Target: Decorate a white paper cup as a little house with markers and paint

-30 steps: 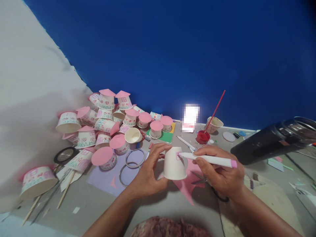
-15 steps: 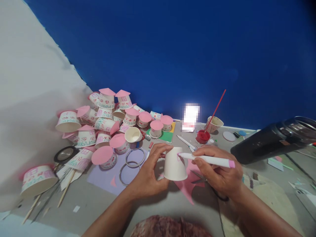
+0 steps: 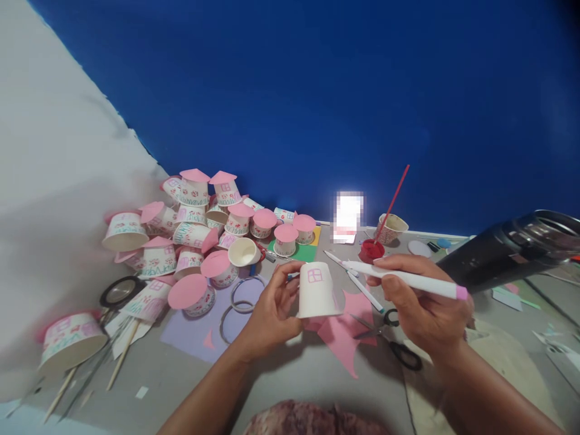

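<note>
A white paper cup (image 3: 317,297), upside down, is held between the fingers and thumb of my left hand (image 3: 278,305). Its side bears a small pink-purple window drawing, with more purple marking near the right edge. My right hand (image 3: 423,299) grips a white marker (image 3: 410,278) with a pink end; the tip points left and is apart from the cup. Below the cup lie pink paper scraps (image 3: 338,338) and scissors (image 3: 385,332) with black handles. Another pen (image 3: 367,291) rests on the table behind them.
Decorated cups with pink paper roofs (image 3: 190,293) are piled on the left. Purple paper (image 3: 185,332) with metal rings (image 3: 242,294) lies before them. At the back are a glowing blurred screen (image 3: 348,217), a red pot (image 3: 372,249) and a patterned cup (image 3: 392,228). A black flask (image 3: 493,254) leans at right.
My right hand has drawn the marker back to the right, away from the cup. The cup has turned in my left hand, bringing the window drawing to the front.
</note>
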Tool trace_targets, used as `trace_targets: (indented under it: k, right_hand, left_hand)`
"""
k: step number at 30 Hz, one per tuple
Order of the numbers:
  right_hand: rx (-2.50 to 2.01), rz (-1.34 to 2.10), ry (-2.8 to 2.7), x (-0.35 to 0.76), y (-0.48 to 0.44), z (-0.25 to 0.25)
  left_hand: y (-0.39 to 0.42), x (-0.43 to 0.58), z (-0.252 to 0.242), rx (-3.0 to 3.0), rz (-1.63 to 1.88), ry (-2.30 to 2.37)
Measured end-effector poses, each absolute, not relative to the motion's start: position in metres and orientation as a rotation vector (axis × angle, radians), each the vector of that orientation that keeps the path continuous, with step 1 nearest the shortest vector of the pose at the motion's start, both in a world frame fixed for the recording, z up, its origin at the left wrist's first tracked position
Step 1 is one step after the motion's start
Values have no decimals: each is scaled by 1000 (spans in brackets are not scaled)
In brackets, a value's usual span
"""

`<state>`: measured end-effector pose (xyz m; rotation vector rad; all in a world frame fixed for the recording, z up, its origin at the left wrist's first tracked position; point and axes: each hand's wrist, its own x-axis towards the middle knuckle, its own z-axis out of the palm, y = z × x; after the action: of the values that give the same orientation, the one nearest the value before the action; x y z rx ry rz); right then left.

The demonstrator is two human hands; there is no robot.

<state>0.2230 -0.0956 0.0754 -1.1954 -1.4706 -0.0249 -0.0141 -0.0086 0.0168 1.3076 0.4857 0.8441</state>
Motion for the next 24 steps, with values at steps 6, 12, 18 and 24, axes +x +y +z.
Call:
trace_targets:
  k: [6,12,18,24]
  right_hand:
    - [-1179,108,-1483,225,-87,75]
    - [-1250,12,-1664,223,-80,82]
    - [-1198,144,-1881,225,-76,84]
    - [-1223,263,-1895,227,-73,81]
  left_hand:
    - [-4,-16,20,1107,792,518]
    - [-5,-17,14,671,553,368]
    - [-11,-9,-2,408,322,200]
    - [-17,-6,-2,457,353,168]
